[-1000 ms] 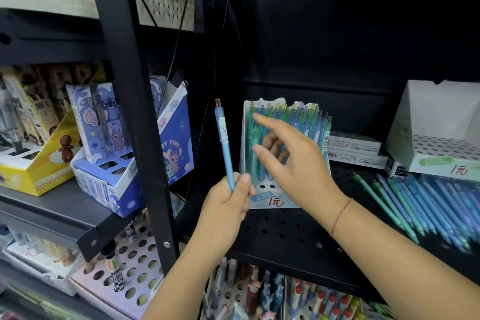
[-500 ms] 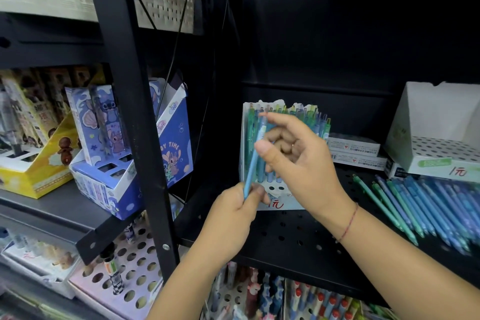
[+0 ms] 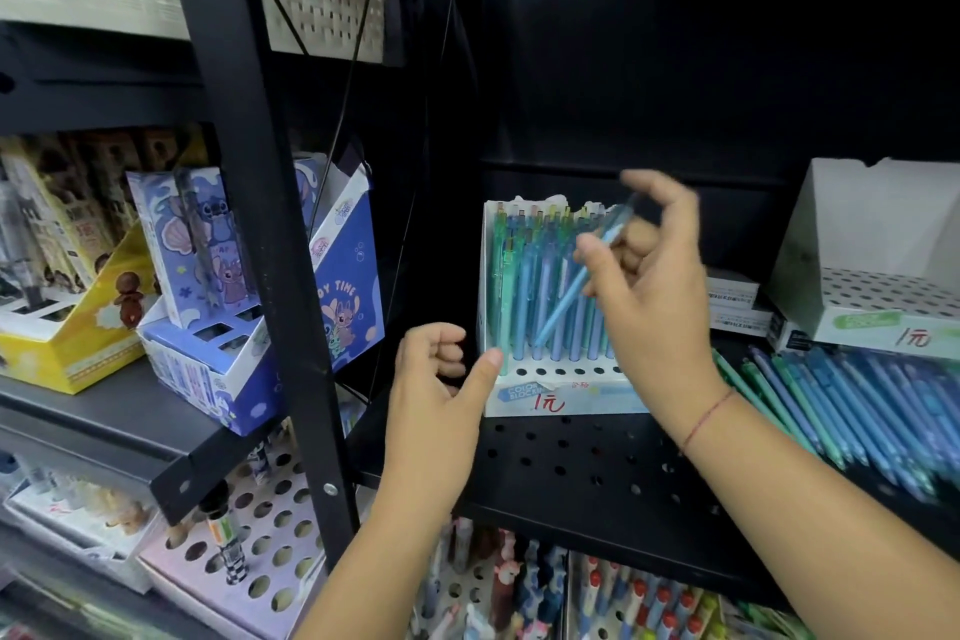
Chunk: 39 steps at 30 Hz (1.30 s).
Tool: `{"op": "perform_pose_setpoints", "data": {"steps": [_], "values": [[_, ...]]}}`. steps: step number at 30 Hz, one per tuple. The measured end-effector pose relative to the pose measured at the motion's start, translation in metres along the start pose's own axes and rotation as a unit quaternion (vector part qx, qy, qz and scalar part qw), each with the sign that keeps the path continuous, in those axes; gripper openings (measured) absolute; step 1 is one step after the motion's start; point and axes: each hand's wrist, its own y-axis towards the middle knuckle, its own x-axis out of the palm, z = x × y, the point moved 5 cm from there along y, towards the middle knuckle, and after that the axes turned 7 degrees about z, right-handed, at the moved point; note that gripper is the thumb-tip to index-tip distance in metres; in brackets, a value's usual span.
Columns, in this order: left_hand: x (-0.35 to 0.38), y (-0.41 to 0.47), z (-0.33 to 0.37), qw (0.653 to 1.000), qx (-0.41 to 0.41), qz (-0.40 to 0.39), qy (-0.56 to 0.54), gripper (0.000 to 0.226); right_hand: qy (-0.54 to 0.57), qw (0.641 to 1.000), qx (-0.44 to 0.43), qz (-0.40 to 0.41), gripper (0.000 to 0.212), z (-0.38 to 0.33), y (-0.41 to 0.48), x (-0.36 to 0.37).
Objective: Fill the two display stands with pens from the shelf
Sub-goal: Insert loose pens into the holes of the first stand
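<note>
- Since the left hand [image 3: 441, 395] holds nothing, it hangs low in the centre of the frame, fingers loosely curled and thumb stretched toward the near corner of the pen stand. I cannot tell whether the thumb touches it. I judge the hand waits there to steady the stand.
- Under both wrists runs the black perforated shelf [image 3: 571, 463], which carries everything the task needs.
- Just above, right of centre, the right hand [image 3: 654, 291] pinches a light blue pen [image 3: 569, 291] between thumb and fingers, with the upper fingers spread and blurred. The pen slants, tip down and left toward the stand's holes and clicker end up by the fingertips, probably so that the tip can find a free hole.
- Behind the pen is the left display stand [image 3: 545, 398], white card with a red price mark. Its back rows are packed with upright blue and green pens, but the front row of holes is bare, so it is not yet full.
- At the right edge, loose pens [image 3: 857, 411] lie heaped on the shelf, the supply for both stands.
- Farther back, right of the frame, the second display stand [image 3: 883, 312] holds no pens that I can see, so it looks the larger job left.
- Left of it, flat white boxes [image 3: 732, 299] are stacked.
</note>
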Motion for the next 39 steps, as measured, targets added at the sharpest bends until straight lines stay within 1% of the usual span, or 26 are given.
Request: {"op": "perform_pose_setpoints", "data": {"steps": [3, 5, 9, 15, 18, 21, 27, 28, 30, 32, 33, 34, 35, 36, 39], "values": [[0.009, 0.005, -0.006, 0.998, -0.020, -0.051, 0.039, 0.046, -0.055, 0.997, -0.019, -0.050, 0.043, 0.004, -0.005, 0.011], [0.013, 0.005, -0.006, 0.995, -0.015, -0.081, 0.057, 0.052, -0.065, 0.996, -0.022, -0.060, 0.041, 0.004, -0.006, 0.013], [0.014, 0.004, -0.006, 0.993, 0.000, -0.089, 0.074, 0.052, -0.050, 0.996, -0.020, -0.066, 0.038, 0.003, -0.006, 0.013], [0.013, 0.004, -0.007, 0.992, -0.006, -0.096, 0.075, 0.052, -0.056, 0.993, -0.038, -0.100, 0.032, 0.002, -0.011, 0.019], [0.013, 0.005, -0.007, 0.993, -0.007, -0.097, 0.072, 0.051, -0.051, 0.993, -0.047, -0.096, 0.036, 0.002, -0.009, 0.019], [0.013, 0.005, -0.008, 0.992, -0.013, -0.099, 0.074, 0.051, -0.064, 0.990, -0.063, -0.113, 0.039, 0.004, -0.009, 0.021], [0.013, 0.005, -0.007, 0.993, -0.017, -0.098, 0.067, 0.051, -0.073, 0.989, -0.064, -0.111, 0.040, 0.002, -0.009, 0.020], [0.012, 0.005, -0.007, 0.993, -0.018, -0.099, 0.067, 0.052, -0.070, 0.989, -0.055, -0.116, 0.040, 0.000, -0.007, 0.018], [0.011, 0.004, -0.007, 0.992, -0.022, -0.102, 0.068, 0.053, -0.062, 0.992, -0.006, -0.113, 0.038, -0.003, 0.005, 0.007], [0.010, 0.004, -0.007, 0.992, -0.025, -0.104, 0.069, 0.053, -0.081, 0.993, 0.045, -0.075, 0.025, 0.003, 0.027, -0.018], [0.010, 0.004, -0.007, 0.992, -0.024, -0.104, 0.068, 0.053, -0.117, 0.988, 0.071, -0.064, 0.017, 0.011, 0.038, -0.034], [0.010, 0.005, -0.007, 0.992, -0.022, -0.104, 0.067, 0.053, -0.173, 0.977, 0.100, -0.074, 0.014, 0.020, 0.047, -0.051], [0.010, 0.005, -0.008, 0.992, -0.020, -0.103, 0.067, 0.053, -0.239, 0.957, 0.132, -0.102, 0.014, 0.032, 0.052, -0.067], [0.010, 0.005, -0.008, 0.992, -0.019, -0.103, 0.067, 0.053, -0.306, 0.927, 0.166, -0.143, 0.017, 0.046, 0.052, -0.084], [0.011, 0.006, -0.010, 0.992, -0.014, -0.103, 0.068, 0.053, -0.459, 0.815, 0.240, -0.260, 0.028, 0.082, 0.032, -0.127]]}}
